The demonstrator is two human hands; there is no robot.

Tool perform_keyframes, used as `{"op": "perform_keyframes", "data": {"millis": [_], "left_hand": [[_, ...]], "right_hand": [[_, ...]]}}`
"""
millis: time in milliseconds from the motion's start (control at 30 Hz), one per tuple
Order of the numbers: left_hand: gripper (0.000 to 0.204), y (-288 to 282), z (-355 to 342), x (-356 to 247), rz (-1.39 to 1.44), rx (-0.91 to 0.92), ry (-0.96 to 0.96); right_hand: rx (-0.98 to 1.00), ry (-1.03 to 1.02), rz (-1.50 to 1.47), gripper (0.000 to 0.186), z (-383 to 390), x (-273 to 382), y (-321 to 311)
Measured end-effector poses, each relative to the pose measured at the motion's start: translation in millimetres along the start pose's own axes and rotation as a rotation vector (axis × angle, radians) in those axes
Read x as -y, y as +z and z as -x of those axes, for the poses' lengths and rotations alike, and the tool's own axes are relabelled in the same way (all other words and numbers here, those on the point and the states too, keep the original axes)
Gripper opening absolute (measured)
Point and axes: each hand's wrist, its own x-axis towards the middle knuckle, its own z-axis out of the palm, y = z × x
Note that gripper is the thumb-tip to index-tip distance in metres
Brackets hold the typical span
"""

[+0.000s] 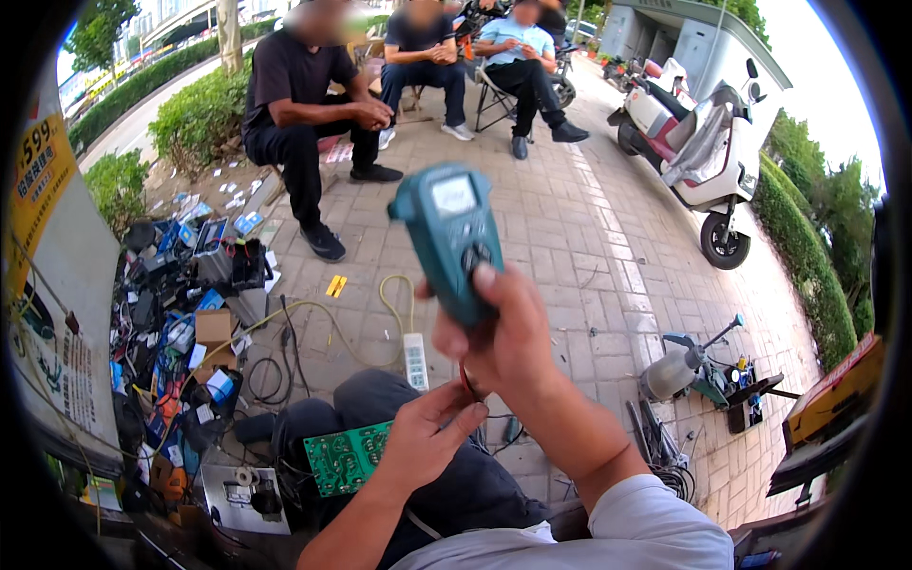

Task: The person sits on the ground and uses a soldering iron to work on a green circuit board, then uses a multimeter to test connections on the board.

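My right hand (pixel 508 328) is raised and wrapped round a teal multimeter (pixel 446 237) with a small lit screen and a dark rotary dial. My right thumb presses beside the dial. Lower down, the fingers of my left hand (pixel 432 432) are pinched on thin red and black test leads (pixel 466 378), just under my right wrist. A green circuit board (pixel 332 463) lies on my lap, its right end hidden behind my left hand. Where the leads end cannot be seen.
A white power strip (pixel 415 363) with a pale cord lies on the paving ahead. Electronic scrap (pixel 176 323) is heaped at left. Seated people (pixel 304 114) face me. A white scooter (pixel 703 152) stands at far right; a grey-green tool (pixel 676 372) lies nearer.
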Motion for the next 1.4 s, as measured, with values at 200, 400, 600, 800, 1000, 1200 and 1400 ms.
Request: {"op": "perform_keyframes", "data": {"millis": [200,400,600,800,1000,1200,1400], "left_hand": [[0.024,36.8,-27.9,-1.7,0.101,-0.018,0.035],[0.025,50.5,-8.8,48.5,-0.266,0.09,-0.088],[0.028,63.7,5.5,121.0,-0.128,0.238,-0.128],[0.044,62.8,31.7,113.1,-0.274,0.36,-0.249],[0.025,53.0,57.3,51.5,0.163,0.173,-0.347],[0.045,52.6,64.9,13.5,-0.398,0.381,-0.066],[0.04,42.8,29.3,-23.9,-0.773,-0.247,0.502]], "right_hand": [[0.009,-0.274,-0.064,0.035,-59.1,62.5,21.2],[-0.036,-0.577,-0.022,0.028,-125.3,137.1,29.1],[-0.2,-0.767,-0.009,0.024,-170.0,235.8,4.8],[-0.24,-0.848,0.009,0.026,-175.8,284.6,-13.7],[-0.182,-0.839,0.118,0.024,-153.3,265.9,-31.4],[-0.021,-0.57,0.13,0.031,-92.6,189.9,-12.9],[0.08,-0.359,0.188,0.046,-27.3,107.3,13.3]]}}
